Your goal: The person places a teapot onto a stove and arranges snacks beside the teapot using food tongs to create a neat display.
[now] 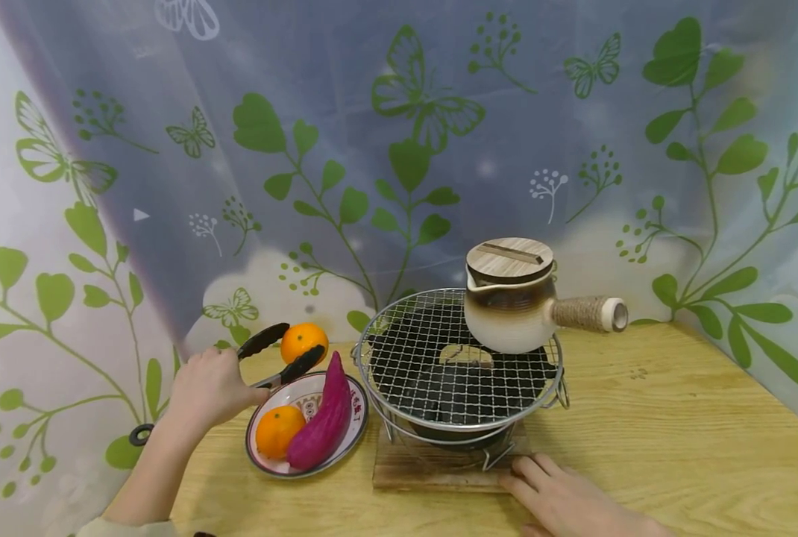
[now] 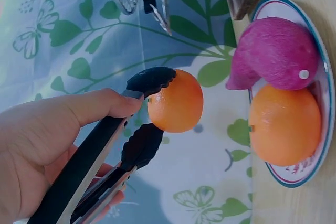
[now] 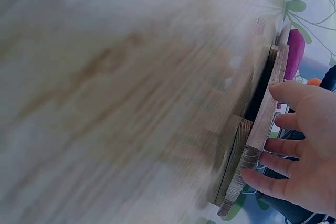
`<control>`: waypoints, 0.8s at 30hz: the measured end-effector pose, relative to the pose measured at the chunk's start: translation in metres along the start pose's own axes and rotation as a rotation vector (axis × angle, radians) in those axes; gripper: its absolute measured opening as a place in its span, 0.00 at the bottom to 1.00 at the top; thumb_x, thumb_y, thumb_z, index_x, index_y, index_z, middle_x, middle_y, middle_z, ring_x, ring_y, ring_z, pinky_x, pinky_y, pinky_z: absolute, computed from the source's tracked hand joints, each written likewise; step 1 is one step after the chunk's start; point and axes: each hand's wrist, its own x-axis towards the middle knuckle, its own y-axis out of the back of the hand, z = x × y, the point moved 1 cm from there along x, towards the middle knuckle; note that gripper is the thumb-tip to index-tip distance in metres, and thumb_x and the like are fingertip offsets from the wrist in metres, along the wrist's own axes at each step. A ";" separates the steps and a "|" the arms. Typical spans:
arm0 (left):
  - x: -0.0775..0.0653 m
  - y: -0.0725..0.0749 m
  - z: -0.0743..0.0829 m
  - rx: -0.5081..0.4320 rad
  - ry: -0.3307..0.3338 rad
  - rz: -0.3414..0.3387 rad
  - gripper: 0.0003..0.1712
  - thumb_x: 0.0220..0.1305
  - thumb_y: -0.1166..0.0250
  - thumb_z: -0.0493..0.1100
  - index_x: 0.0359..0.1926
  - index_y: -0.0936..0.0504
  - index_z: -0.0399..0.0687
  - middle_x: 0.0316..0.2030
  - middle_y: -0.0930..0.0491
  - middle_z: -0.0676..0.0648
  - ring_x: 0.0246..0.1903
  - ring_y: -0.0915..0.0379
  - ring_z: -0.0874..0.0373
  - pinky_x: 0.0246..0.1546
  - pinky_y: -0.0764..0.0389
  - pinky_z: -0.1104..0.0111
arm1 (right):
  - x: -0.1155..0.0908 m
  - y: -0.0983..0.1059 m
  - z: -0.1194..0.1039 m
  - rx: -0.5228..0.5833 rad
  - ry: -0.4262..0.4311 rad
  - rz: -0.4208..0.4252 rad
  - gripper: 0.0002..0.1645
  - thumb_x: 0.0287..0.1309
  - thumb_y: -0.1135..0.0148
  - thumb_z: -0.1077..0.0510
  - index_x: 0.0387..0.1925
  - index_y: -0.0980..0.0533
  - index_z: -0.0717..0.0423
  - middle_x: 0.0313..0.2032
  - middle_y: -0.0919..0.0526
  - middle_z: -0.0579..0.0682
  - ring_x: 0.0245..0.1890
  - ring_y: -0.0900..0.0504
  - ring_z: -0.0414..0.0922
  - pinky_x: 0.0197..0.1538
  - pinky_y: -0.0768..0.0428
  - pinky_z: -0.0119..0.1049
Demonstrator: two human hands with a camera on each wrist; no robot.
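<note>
My left hand grips black-and-silver tongs, with the thumb along one arm. Between the dark tips of the tongs sits an orange, held above the far edge of a rimmed plate. On that plate lie a second orange and a purple sweet potato, side by side. My right hand rests its extended fingertips on the near right corner of a wooden board, beneath a round tabletop grill. In the right wrist view those fingers are spread along the board's edge.
The wire mesh of the grill stands right of the plate. On its right rear part sits a brown-and-cream pot with a wooden lid, its rope-wrapped handle pointing right. A patterned cloth hangs behind the wooden table.
</note>
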 end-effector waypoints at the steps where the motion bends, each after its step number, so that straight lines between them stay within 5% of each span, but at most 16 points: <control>1: 0.000 0.002 0.001 -0.005 0.003 -0.004 0.34 0.39 0.29 0.61 0.27 0.25 0.32 0.24 0.28 0.40 0.27 0.31 0.42 0.27 0.26 0.52 | 0.000 0.000 0.000 0.001 -0.001 -0.002 0.30 0.43 0.33 0.43 0.47 0.27 0.53 0.40 0.30 0.48 0.37 0.30 0.45 0.31 0.25 0.33; 24: 0.004 0.035 0.022 -0.062 -0.044 0.038 0.42 0.42 0.29 0.59 0.46 0.26 0.24 0.38 0.25 0.32 0.37 0.30 0.38 0.40 0.28 0.48 | -0.001 -0.002 0.000 -0.005 0.001 0.023 0.32 0.40 0.32 0.43 0.47 0.27 0.54 0.40 0.30 0.49 0.37 0.30 0.46 0.32 0.24 0.35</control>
